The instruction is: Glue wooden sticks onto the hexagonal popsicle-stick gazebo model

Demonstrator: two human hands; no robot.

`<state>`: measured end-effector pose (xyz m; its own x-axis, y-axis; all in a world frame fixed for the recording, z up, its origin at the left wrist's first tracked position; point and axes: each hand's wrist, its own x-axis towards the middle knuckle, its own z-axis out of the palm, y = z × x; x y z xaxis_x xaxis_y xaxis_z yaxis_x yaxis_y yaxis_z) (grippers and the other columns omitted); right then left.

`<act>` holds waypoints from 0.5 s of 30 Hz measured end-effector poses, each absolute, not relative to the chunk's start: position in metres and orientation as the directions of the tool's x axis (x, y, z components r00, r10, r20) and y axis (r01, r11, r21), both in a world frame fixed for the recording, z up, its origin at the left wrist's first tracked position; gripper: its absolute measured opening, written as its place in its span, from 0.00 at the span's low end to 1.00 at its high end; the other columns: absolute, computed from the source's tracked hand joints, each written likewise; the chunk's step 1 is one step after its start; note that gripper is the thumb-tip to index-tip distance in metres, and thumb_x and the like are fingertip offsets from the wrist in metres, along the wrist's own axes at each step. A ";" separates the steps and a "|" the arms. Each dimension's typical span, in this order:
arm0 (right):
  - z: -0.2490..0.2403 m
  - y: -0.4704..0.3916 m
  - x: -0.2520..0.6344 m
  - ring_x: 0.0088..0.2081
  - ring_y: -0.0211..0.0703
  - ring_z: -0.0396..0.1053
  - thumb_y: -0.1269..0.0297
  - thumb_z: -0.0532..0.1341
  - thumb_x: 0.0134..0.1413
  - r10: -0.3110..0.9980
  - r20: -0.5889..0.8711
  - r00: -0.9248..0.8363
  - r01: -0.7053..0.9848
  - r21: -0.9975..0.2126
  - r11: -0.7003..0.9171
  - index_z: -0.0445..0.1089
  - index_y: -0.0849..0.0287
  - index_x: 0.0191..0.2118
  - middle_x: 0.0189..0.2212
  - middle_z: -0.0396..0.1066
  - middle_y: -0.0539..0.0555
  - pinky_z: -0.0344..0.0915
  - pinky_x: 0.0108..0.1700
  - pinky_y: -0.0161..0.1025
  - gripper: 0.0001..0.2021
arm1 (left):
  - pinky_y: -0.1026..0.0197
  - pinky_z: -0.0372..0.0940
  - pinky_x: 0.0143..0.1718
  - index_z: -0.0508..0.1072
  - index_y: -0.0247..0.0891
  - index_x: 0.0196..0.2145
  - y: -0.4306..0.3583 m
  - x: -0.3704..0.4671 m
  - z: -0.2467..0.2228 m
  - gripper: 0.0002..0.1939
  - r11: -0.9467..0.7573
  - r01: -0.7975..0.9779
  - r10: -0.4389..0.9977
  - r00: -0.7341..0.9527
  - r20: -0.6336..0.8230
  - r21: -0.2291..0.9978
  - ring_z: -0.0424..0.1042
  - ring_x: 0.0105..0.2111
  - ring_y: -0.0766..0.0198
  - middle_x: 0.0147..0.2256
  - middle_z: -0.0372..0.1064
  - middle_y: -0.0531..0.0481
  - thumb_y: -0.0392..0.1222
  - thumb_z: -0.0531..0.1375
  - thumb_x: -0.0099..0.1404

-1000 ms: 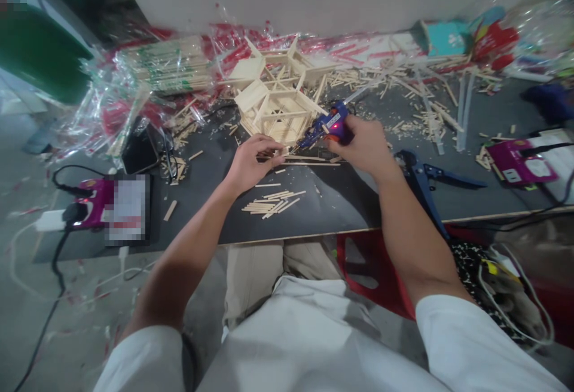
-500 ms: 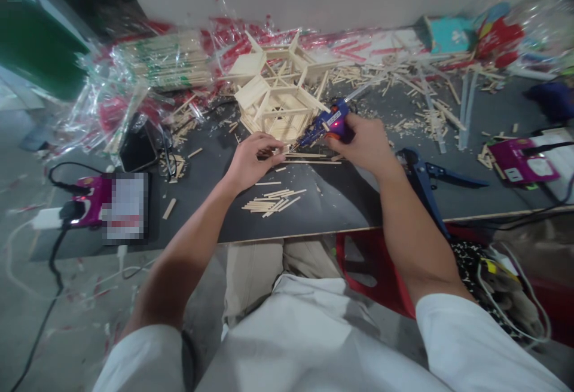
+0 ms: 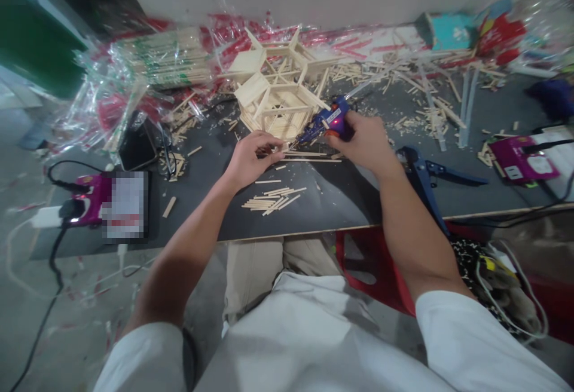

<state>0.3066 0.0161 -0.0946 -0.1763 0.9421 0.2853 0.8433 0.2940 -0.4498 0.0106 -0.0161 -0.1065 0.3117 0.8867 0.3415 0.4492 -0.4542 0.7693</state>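
Observation:
My right hand (image 3: 365,141) is wrapped round a blue glue gun (image 3: 334,120), whose nozzle points left and down. Just left of the nozzle, my left hand (image 3: 253,156) pinches something small and pale at the fingertips, too small to make out. Behind both hands stands a pale wooden stick structure (image 3: 280,96) with open frames and flat panels. Thin sticks (image 3: 309,161) lie beside the left fingertips. Closer to the table's front edge is a small pile of short sticks (image 3: 271,201).
Blue cutters (image 3: 421,180) lie right of my right forearm. A phone (image 3: 126,207) and a purple power strip (image 3: 92,201) are at the left, another purple strip (image 3: 522,161) at the right. Plastic-wrapped sticks (image 3: 165,57) and scraps line the back.

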 end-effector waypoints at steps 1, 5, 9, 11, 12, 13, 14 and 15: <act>-0.094 0.016 0.306 0.36 0.59 0.72 0.54 0.68 0.52 0.945 0.277 -0.173 0.843 -0.455 0.287 0.66 0.50 0.33 0.24 0.66 0.54 0.65 0.42 0.51 0.12 | 0.55 0.73 0.46 0.84 0.41 0.43 -0.016 0.011 -0.107 0.09 -0.451 0.453 0.888 0.310 0.339 0.769 0.79 0.43 0.57 0.45 0.80 0.45 0.44 0.70 0.66; -0.093 0.015 0.305 0.35 0.58 0.72 0.53 0.68 0.53 0.954 0.253 -0.162 0.849 -0.456 0.266 0.65 0.50 0.33 0.25 0.66 0.55 0.66 0.42 0.52 0.12 | 0.56 0.73 0.45 0.84 0.40 0.43 -0.016 0.011 -0.107 0.10 -0.455 0.443 0.886 0.306 0.347 0.773 0.78 0.42 0.58 0.44 0.80 0.45 0.44 0.70 0.66; -0.093 0.016 0.306 0.36 0.59 0.72 0.54 0.69 0.53 0.946 0.279 -0.166 0.851 -0.443 0.280 0.67 0.50 0.34 0.25 0.67 0.55 0.67 0.43 0.52 0.12 | 0.56 0.74 0.44 0.84 0.41 0.43 -0.017 0.011 -0.106 0.09 -0.446 0.448 0.891 0.305 0.336 0.775 0.78 0.41 0.59 0.45 0.80 0.45 0.44 0.70 0.66; -0.094 0.017 0.307 0.37 0.59 0.72 0.54 0.69 0.53 0.945 0.280 -0.167 0.854 -0.439 0.281 0.67 0.50 0.35 0.26 0.68 0.55 0.67 0.44 0.53 0.11 | 0.56 0.73 0.43 0.84 0.42 0.43 -0.017 0.011 -0.107 0.09 -0.443 0.446 0.892 0.304 0.334 0.777 0.78 0.41 0.59 0.45 0.80 0.45 0.44 0.70 0.66; -0.095 0.017 0.307 0.37 0.59 0.72 0.54 0.68 0.54 0.946 0.278 -0.166 0.857 -0.434 0.278 0.67 0.50 0.35 0.26 0.69 0.56 0.67 0.44 0.53 0.11 | 0.57 0.73 0.43 0.84 0.41 0.44 -0.017 0.011 -0.107 0.09 -0.444 0.442 0.892 0.304 0.335 0.780 0.78 0.40 0.59 0.45 0.80 0.45 0.44 0.70 0.66; -0.096 0.017 0.308 0.37 0.60 0.72 0.54 0.68 0.54 0.947 0.274 -0.166 0.862 -0.426 0.274 0.67 0.51 0.35 0.27 0.70 0.56 0.67 0.44 0.53 0.11 | 0.57 0.73 0.43 0.84 0.41 0.44 -0.016 0.011 -0.107 0.09 -0.444 0.438 0.891 0.305 0.335 0.782 0.78 0.40 0.60 0.45 0.80 0.45 0.44 0.70 0.66; -0.097 0.018 0.308 0.37 0.60 0.72 0.53 0.68 0.55 0.948 0.272 -0.166 0.867 -0.417 0.271 0.67 0.51 0.35 0.27 0.70 0.56 0.67 0.44 0.53 0.11 | 0.57 0.73 0.43 0.84 0.41 0.44 -0.016 0.011 -0.108 0.10 -0.445 0.434 0.891 0.306 0.336 0.783 0.78 0.40 0.60 0.45 0.80 0.45 0.44 0.70 0.66; -0.097 0.018 0.308 0.38 0.59 0.72 0.53 0.68 0.55 0.947 0.272 -0.168 0.872 -0.408 0.272 0.67 0.51 0.35 0.28 0.70 0.57 0.67 0.44 0.53 0.11 | 0.57 0.73 0.42 0.84 0.41 0.44 -0.016 0.011 -0.108 0.10 -0.446 0.431 0.890 0.305 0.338 0.784 0.78 0.40 0.59 0.45 0.80 0.45 0.44 0.70 0.66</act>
